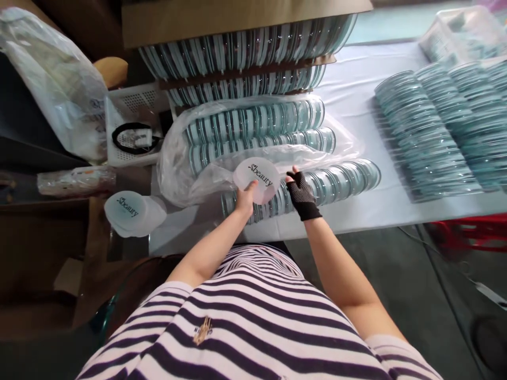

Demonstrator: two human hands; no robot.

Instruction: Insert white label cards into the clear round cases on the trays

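The round frosted-white plastic lid printed "Sbeauty" [256, 179] sits upright in the grasp of the bare left hand [245, 198], whose fingers curl around its lower left edge, printed face turned up toward the person. Just to its right, the right hand [300, 192], in a black fingerless mesh glove, rests with loosely bent fingers on the row of pale teal round compacts [336, 182] lying on edge across the white table cover [368, 211]; it touches them without closing around any one.

Directly beyond the left hand lies a crumpled clear plastic bag [186, 158], its mouth open toward the hands, holding two more rows of the same teal discs packed side by side. Further out past the bag, a brown cardboard carton [237, 18] lies on its side with further rows of discs stacked in layers, thin cardboard sheets between the layers.

Well to the right of the gloved hand, long overlapping rows of clear-and-teal discs [428, 132] lie fanned across the cover, and a clear plastic bin [463, 31] stands beyond them, its contents blurred.

To the left of the bare hand, a small pile of frosted-white printed lids [132, 211] rests on the brown surface. Beyond that stands a white perforated plastic basket [132, 132] holding a coiled black cable, and a bulky clear bag [55, 79] slumps beside it.
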